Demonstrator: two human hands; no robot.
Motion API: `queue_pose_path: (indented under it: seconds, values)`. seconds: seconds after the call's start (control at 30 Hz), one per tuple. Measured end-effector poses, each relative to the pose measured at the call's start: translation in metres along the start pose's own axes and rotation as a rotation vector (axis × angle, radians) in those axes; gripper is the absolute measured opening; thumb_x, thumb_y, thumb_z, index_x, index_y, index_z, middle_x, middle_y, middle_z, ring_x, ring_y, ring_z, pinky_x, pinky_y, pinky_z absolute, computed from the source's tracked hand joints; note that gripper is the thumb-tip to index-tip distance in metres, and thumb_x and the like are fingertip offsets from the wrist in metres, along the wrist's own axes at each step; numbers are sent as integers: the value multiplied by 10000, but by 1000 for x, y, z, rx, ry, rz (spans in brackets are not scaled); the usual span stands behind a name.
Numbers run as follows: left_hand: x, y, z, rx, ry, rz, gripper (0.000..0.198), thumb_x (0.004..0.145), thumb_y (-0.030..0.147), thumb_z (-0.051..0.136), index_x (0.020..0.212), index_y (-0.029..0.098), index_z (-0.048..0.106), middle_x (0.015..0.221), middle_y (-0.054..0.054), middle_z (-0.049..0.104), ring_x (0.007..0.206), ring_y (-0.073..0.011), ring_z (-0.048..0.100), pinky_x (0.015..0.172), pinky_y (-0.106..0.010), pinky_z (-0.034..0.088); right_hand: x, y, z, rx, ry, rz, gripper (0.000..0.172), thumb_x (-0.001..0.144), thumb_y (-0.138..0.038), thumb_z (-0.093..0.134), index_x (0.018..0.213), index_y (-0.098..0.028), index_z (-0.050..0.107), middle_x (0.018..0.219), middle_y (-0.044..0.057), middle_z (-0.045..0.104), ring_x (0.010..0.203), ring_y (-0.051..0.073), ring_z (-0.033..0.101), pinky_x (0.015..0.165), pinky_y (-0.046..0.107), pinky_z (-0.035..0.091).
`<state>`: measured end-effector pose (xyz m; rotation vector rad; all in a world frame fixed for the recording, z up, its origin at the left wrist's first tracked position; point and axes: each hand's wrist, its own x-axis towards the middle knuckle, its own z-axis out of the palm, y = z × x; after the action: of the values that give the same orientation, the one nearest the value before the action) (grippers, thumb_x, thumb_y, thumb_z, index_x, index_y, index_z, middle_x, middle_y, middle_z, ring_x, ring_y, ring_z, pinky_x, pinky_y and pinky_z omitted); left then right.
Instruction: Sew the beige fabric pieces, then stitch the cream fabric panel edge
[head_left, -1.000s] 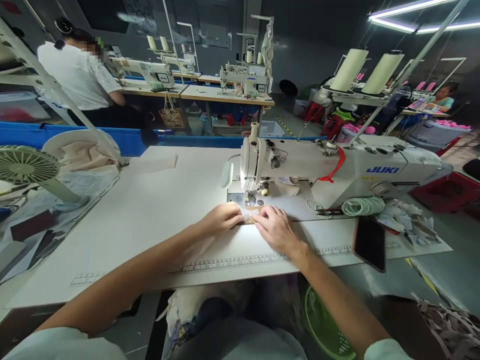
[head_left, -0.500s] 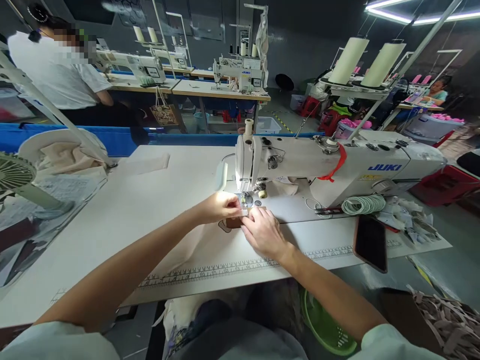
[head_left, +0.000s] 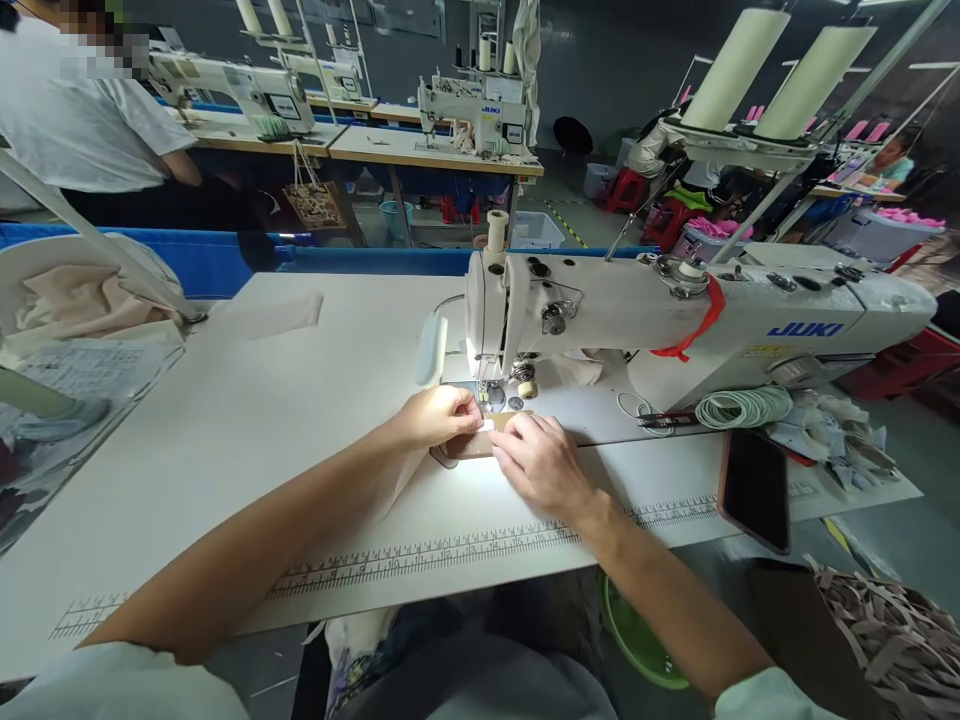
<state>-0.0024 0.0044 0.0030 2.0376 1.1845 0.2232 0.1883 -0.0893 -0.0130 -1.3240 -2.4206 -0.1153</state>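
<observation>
Just in front of the needle area of the white sewing machine (head_left: 577,305), a tan fabric piece (head_left: 469,446) lies on the table, with a small white label (head_left: 487,425) on it. My left hand (head_left: 441,416) pinches the label's left end between thumb and fingers. From the right, my right hand (head_left: 541,462) holds the fabric with bent fingers, its fingertips close to the label. Pale fabric hangs below my left wrist, partly hidden by the forearm. The presser foot (head_left: 486,396) is just beyond my fingertips.
Right of the machine lie a phone (head_left: 754,490), a coil of pale green cord (head_left: 742,407) and fabric scraps (head_left: 836,440). A printed ruler (head_left: 465,548) runs along the table's front edge. Papers and a cloth-filled container (head_left: 90,290) are at the left. Another person (head_left: 90,130) sits beyond.
The view has shifted, with the machine appearing larger. My right hand has drawn slightly back from the left, and more of the tan fabric and white label shows between them.
</observation>
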Motion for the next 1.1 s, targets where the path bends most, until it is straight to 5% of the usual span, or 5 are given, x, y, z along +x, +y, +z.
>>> queue_pose_path:
  seconds: [0.67, 0.77, 0.87, 0.97, 1.1]
  values:
    - [3, 3, 1, 63, 15, -49, 185, 827, 373, 585, 780, 215, 667, 806, 4, 733, 770, -200, 682, 690, -309, 503, 2, -3, -3, -92, -70, 53, 217, 987, -135, 542, 1114, -164, 715, 870, 62, 575, 742, 227, 479, 680, 354, 326]
    - [-3, 3, 3, 224, 139, 76, 150, 861, 326, 578, 841, 207, 667, 906, -33, 720, 880, -238, 670, 733, -346, 523, 4, -5, -2, -117, -86, 40, 237, 975, -131, 547, 1155, -153, 700, 888, 70, 584, 763, 236, 482, 675, 359, 326]
    - [-18, 2, 12, 451, 343, 404, 186, 936, 241, 473, 922, 175, 647, 1030, -104, 681, 973, -261, 633, 798, -394, 553, 5, -5, -1, -130, -95, 28, 185, 961, -131, 556, 1060, -147, 712, 897, 77, 589, 793, 243, 494, 683, 364, 336]
    - [-35, 0, 26, 589, 399, 663, 261, 952, 132, 388, 1033, 147, 635, 1101, -129, 662, 1019, -251, 618, 870, -409, 569, 6, -4, -1, -134, -88, 28, 155, 954, -134, 557, 964, -147, 710, 892, 85, 590, 786, 247, 494, 684, 370, 345]
    - [-46, -6, 44, 672, 433, 689, 314, 933, 100, 389, 1153, 87, 613, 1121, -151, 658, 1047, -261, 620, 874, -386, 589, 5, -3, 0, -118, -68, 24, 186, 965, -128, 528, 1016, -157, 704, 887, 82, 590, 766, 246, 491, 686, 369, 357]
